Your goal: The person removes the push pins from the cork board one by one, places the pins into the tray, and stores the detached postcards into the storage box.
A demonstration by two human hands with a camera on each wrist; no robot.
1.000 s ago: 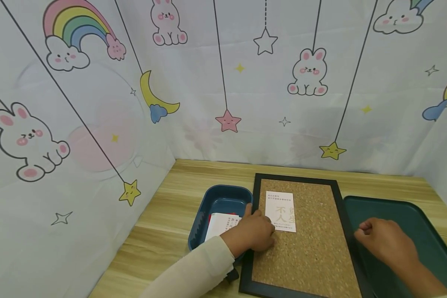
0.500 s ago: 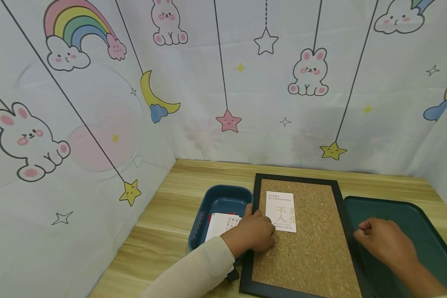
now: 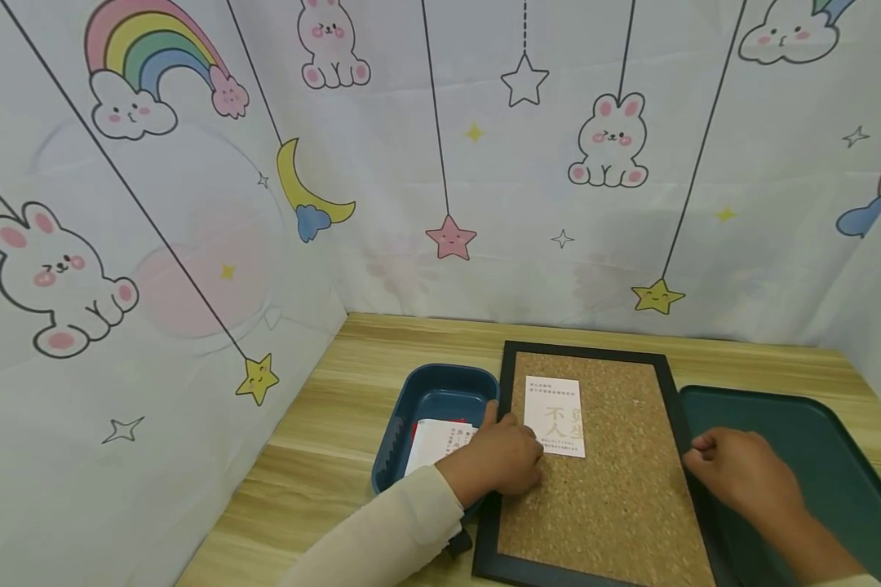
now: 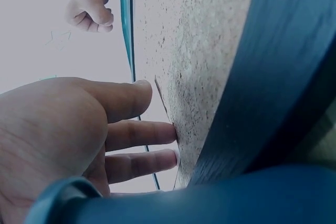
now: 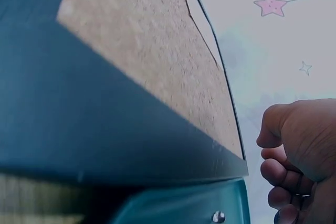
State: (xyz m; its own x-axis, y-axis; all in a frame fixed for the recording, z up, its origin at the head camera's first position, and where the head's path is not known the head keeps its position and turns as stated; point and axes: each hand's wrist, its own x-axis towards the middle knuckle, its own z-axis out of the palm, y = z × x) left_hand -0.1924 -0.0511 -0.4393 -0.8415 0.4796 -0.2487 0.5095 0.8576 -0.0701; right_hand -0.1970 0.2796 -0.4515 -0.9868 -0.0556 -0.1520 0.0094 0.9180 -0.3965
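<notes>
A white printed card [image 3: 554,403] lies on the upper left of a cork board [image 3: 609,505] with a black frame. My left hand [image 3: 501,461] rests at the card's lower left, its straight fingertips touching the card in the left wrist view. Beyond the board's right edge, my right hand [image 3: 752,477] hovers over the green tray [image 3: 771,406]. Its fingers are curled, the thumb close against the index finger in the right wrist view; I see nothing between them. A small shiny silver piece [image 5: 218,216] sits in the tray.
A blue bin [image 3: 448,377] stands against the board's left side, with white printed cards [image 3: 436,440] and something red in it. Below it a small black object [image 3: 458,541] shows beside my left sleeve. A patterned white cloth [image 3: 382,269] hangs behind the wooden table [image 3: 301,440].
My right hand has shifted slightly left, toward the cork board's right edge. The left hand and the card have stayed in place.
</notes>
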